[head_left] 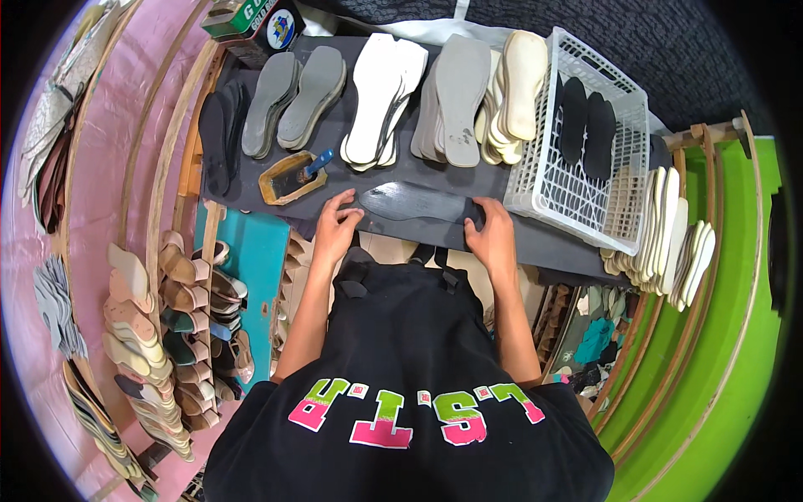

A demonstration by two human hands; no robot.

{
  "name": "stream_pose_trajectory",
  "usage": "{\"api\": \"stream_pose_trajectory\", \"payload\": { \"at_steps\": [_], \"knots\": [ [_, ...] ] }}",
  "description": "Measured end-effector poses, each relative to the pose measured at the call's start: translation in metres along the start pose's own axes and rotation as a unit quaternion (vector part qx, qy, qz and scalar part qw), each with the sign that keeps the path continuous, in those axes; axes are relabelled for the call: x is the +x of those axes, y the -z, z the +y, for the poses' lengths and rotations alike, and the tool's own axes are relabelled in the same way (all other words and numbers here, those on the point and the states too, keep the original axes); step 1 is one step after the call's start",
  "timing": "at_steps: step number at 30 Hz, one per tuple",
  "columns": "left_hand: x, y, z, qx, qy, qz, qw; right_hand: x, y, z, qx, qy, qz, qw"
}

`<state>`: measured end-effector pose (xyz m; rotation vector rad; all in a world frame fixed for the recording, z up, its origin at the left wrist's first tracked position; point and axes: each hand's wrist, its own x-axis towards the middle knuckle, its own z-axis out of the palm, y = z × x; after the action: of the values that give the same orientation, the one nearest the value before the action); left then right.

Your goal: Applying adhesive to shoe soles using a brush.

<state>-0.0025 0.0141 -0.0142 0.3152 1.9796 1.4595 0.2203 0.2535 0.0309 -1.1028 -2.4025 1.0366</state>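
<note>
A dark insole (416,202) lies crosswise near the front edge of the table, its left part shiny as if wet. My left hand (335,224) is at its left tip, thumb and forefinger curled about that end. At the opposite end my right hand (492,232) grips the edge between thumb and fingers. Just left of the insole sits a small cut-open tub (274,194) with dark contents. A blue-handled brush (319,162) rests in it, apart from both hands.
Stacks of grey insoles (311,100), white insoles (381,100) and cream insoles (523,88) line the table's back. A white plastic crate (577,197) holding black insoles stands right. A tin (255,29) is at the back left. Wooden racks with shoes (188,297) flank my left side.
</note>
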Motion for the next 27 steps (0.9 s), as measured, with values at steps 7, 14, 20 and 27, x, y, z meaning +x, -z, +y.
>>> {"api": "stream_pose_trajectory", "payload": {
  "at_steps": [7,14,20,27],
  "knots": [
    [-0.023,0.055,0.021,0.044,-0.272,0.198,0.941,0.017,-0.028,-0.072,0.142,0.075,-0.048,0.986],
    [0.016,0.134,0.037,0.198,-0.184,0.206,0.941,0.051,-0.125,-0.144,0.373,-0.004,-0.132,0.918],
    [0.036,0.157,0.029,0.105,-0.134,0.042,0.985,0.058,-0.172,-0.194,0.256,0.071,-0.097,0.959],
    [0.044,0.168,0.027,0.190,-0.216,0.034,0.957,0.051,-0.175,-0.215,0.192,0.092,-0.035,0.976]
  ]
}}
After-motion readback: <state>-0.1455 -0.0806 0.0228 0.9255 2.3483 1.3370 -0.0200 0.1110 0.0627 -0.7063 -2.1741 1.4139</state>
